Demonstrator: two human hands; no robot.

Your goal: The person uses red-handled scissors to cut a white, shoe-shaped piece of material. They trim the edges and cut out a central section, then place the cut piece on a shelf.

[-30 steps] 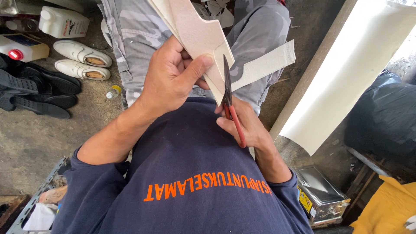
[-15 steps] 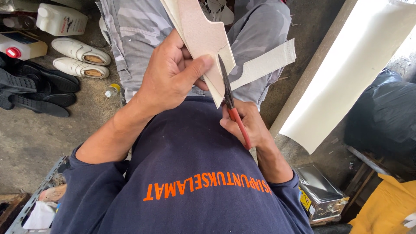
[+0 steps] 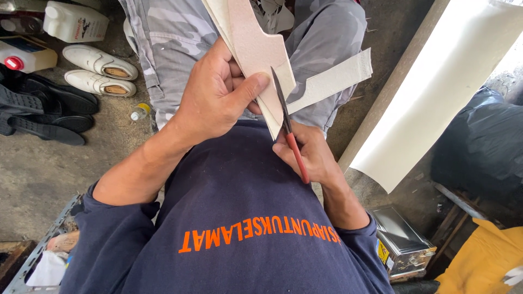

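Observation:
My left hand (image 3: 218,98) grips a cream, board-like sheet (image 3: 256,43) cut to a curved shape, thumb pressed on its face. My right hand (image 3: 310,155) holds red-handled scissors (image 3: 289,133), their dark blades up along the sheet's right edge. A cut strip of the same material (image 3: 332,79) hangs off to the right over my grey camouflage trousers (image 3: 174,38).
A large roll of cream material (image 3: 436,92) lies at the right. White shoes (image 3: 101,73), black soles (image 3: 38,114), a white jug (image 3: 73,22), a red-capped container (image 3: 24,54) and a small bottle (image 3: 139,111) are on the left floor. A metal box (image 3: 400,239) stands lower right, yellow cloth (image 3: 485,261) beside it.
The scissors' blades have moved slightly further up along the sheet's edge. My left hand keeps its grip with little shift.

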